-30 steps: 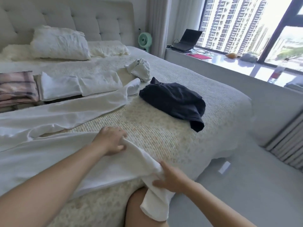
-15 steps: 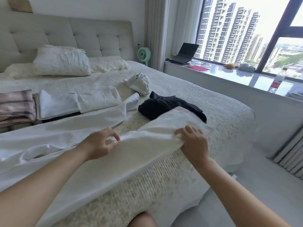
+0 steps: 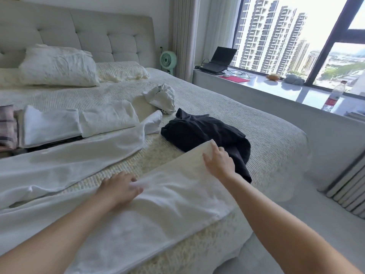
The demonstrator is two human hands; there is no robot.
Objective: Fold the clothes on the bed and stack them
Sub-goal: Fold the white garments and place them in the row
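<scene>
White cloth lies under both hands. The right hand rests with spread, straight fingers on the far end of the white trouser leg, which lies just over the edge of the black garment. The left hand lies flat on the same leg nearer the body, though blur hides how its fingertips sit. This leg runs diagonally across the near corner of the bed; the other leg stretches apart from it toward the folded white pile and the plaid stack. A crumpled white item waits further up. By my reading the step is laying out and smoothing the trousers. Next, the two legs need bringing together, edges matched, without dragging the black garment along.
</scene>
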